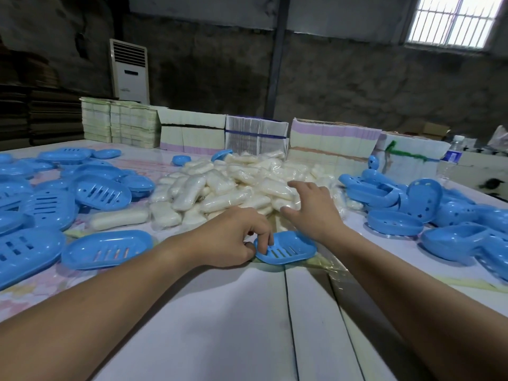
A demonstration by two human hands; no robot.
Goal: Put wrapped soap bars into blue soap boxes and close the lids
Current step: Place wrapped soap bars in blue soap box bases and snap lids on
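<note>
Both forearms run off the lower frame edge. Blue soap boxes [24, 251] at the left edge are cut off. The bottle [455, 151] label at the right is too small to read.

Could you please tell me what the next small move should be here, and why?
Probably the right hand should close on one wrapped bar from the soap pile and carry it back to the slotted blue tray. That tray is empty, the left hand already pinches its rim to steady it, and the right hand's open fingers lie on the pile.
</note>
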